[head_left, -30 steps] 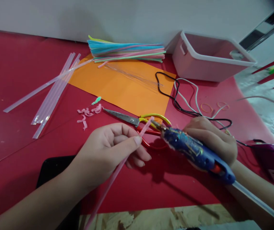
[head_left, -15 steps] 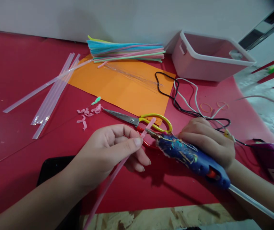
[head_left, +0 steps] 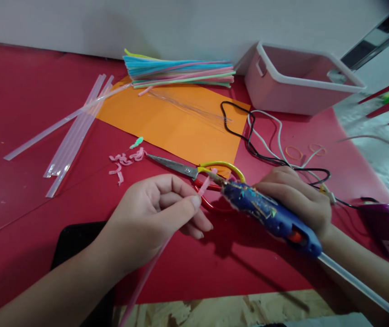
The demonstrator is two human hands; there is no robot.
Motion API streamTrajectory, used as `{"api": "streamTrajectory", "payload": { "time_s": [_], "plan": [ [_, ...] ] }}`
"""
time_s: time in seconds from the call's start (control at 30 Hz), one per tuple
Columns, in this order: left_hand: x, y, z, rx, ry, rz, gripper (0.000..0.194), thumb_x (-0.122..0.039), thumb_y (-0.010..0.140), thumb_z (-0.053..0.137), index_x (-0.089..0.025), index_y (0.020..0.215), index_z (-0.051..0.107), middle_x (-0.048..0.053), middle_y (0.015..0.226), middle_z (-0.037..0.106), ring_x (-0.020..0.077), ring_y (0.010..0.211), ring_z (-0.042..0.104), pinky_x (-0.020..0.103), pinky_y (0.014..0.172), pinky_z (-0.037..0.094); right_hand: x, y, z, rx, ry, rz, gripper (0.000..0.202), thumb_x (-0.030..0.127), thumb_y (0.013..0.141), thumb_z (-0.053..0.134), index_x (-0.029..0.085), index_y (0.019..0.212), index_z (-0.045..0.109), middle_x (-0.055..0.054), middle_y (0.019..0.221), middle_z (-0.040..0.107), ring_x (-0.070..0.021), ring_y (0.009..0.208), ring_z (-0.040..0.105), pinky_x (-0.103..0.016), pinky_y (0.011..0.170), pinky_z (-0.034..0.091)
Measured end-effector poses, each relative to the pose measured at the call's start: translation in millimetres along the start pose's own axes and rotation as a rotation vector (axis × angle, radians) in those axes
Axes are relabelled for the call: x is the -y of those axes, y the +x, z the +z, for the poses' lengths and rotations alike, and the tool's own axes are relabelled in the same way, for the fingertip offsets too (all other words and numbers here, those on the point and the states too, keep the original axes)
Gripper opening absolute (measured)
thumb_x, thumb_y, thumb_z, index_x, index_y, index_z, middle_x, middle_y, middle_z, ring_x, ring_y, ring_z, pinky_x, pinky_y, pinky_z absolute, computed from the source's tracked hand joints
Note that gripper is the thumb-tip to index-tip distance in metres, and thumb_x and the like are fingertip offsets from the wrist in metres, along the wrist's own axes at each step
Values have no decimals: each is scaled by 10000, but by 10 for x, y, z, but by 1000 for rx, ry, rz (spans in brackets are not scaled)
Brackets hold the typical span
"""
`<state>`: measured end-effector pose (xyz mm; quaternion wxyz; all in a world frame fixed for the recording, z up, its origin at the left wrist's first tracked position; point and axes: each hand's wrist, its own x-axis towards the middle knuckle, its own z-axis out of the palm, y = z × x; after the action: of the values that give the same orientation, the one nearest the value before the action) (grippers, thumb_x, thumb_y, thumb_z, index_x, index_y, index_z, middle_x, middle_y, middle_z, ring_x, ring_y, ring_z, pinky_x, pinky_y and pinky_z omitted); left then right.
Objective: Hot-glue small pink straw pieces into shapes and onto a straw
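Note:
My left hand (head_left: 167, 206) pinches a pink pipe cleaner (head_left: 144, 287) between thumb and fingers. A short end of it sticks up past the thumb. Wrapped round the handle of a blue glue gun (head_left: 262, 213), my right hand (head_left: 296, 197) holds it with the metal nozzle at the upper end of the pipe cleaner. A clear glue stick (head_left: 357, 284) runs out of the gun's back. Behind both hands lie scissors (head_left: 177, 166) with yellow and red handles, partly covered by the nozzle and pipe cleaner. Small curled pink pieces (head_left: 122, 159) lie by the scissor tips.
An orange sheet (head_left: 180, 127) carries thin clear strands; a bundle of coloured pipe cleaners (head_left: 180, 72) lies behind. Glue sticks (head_left: 75, 131) lie left. A pink bin (head_left: 283, 91), black cord (head_left: 269, 159), rubber bands (head_left: 293, 152) and purple power strip (head_left: 388, 231) are right. A black object (head_left: 75, 240) is near my left forearm.
The glue gun's nozzle has moved slightly up and left, now crossing the upper end of the pipe cleaner. My left hand has barely moved.

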<state>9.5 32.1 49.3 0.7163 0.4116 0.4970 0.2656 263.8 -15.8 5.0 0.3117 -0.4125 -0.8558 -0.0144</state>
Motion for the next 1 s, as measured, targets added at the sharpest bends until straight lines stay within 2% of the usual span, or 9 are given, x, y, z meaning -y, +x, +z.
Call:
{"api": "streamTrajectory", "payload": {
  "time_s": [0.1, 0.17, 0.33, 0.47, 0.57, 0.7, 0.9, 1.0],
  "plan": [
    [-28, -14, -2, -9, 53, -13, 208, -110, 851, 639, -187, 661, 605, -20, 540, 726, 91, 476, 669, 148, 513, 543, -8, -22, 4, -87, 3, 70, 232, 112, 866, 640, 179, 1087, 620, -43, 811, 613, -180, 695, 584, -351, 621, 481],
    [-32, -25, 2, -27, 99, 1, 206, -109, 848, 647, -189, 662, 604, -19, 549, 733, 97, 490, 681, 154, 519, 548, 4, -17, 10, -122, 30, 57, 192, 114, 889, 612, 176, 1069, 635, -51, 798, 613, -194, 707, 589, -370, 638, 482],
    [-4, -58, 11, -87, 225, 102, 187, -126, 835, 685, -199, 677, 616, -30, 597, 758, 114, 563, 722, 172, 573, 570, 16, 13, 7, 3, 17, -50, 168, 205, 974, 515, 173, 1083, 639, -66, 807, 631, -202, 703, 606, -394, 667, 487],
    [8, -73, 15, -109, 298, 155, 192, -110, 826, 695, -201, 673, 623, -37, 615, 763, 100, 581, 716, 156, 605, 564, -5, -14, -5, -38, -11, 40, 170, 182, 920, 592, 167, 1087, 623, -58, 816, 623, -188, 693, 590, -366, 650, 481],
    [9, -71, 20, -119, 284, 157, 205, -110, 836, 684, -203, 666, 614, -43, 604, 755, 93, 569, 708, 146, 594, 559, -2, -20, 1, -83, 27, 55, 168, 149, 914, 596, 160, 1080, 622, -57, 806, 614, -186, 697, 580, -362, 646, 469],
    [9, -58, 23, -110, 251, 145, 202, -119, 856, 668, -200, 682, 606, -32, 599, 756, 109, 569, 718, 159, 580, 569, 5, 2, 12, -8, 28, -57, 160, 202, 969, 534, 144, 1082, 632, -75, 814, 632, -201, 720, 614, -388, 678, 476],
    [27, -24, 9, -88, 180, 111, 195, -139, 850, 658, -201, 676, 593, -10, 579, 753, 141, 540, 727, 204, 558, 596, -1, -26, 11, -97, 18, 97, 216, 139, 879, 632, 193, 1088, 646, -44, 806, 618, -192, 697, 591, -362, 634, 482],
    [42, 26, -34, -34, 86, 74, 179, -148, 840, 655, -198, 674, 608, -14, 567, 747, 125, 501, 705, 192, 536, 584, 2, -25, 22, -61, 63, 18, 178, 159, 926, 583, 171, 1091, 647, -69, 824, 639, -208, 731, 613, -391, 671, 490]
  ]
}}
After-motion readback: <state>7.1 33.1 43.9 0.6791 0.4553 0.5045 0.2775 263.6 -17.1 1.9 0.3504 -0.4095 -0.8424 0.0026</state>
